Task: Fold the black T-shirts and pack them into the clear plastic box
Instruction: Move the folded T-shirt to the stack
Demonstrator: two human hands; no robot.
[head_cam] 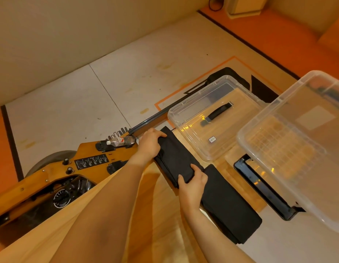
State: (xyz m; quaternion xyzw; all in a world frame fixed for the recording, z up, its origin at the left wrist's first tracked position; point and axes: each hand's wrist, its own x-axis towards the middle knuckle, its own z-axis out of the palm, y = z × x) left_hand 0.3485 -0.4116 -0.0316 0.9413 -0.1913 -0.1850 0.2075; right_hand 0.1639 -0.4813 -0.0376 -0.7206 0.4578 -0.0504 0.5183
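Gripping folded black T-shirt (pixel 175 158) w/ left hand (pixel 148 143) & right hand (pixel 192 184), clear box (pixel 212 118) beside.

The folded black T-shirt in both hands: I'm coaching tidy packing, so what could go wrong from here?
1. The left hand and right hand grip only the ends of the folded T-shirt; lifted, its middle may sag and the folds open.
2. The clear box sits close by; the shirt could catch its rim.
3. The second folded shirt lies right beside; the right hand may disturb it.
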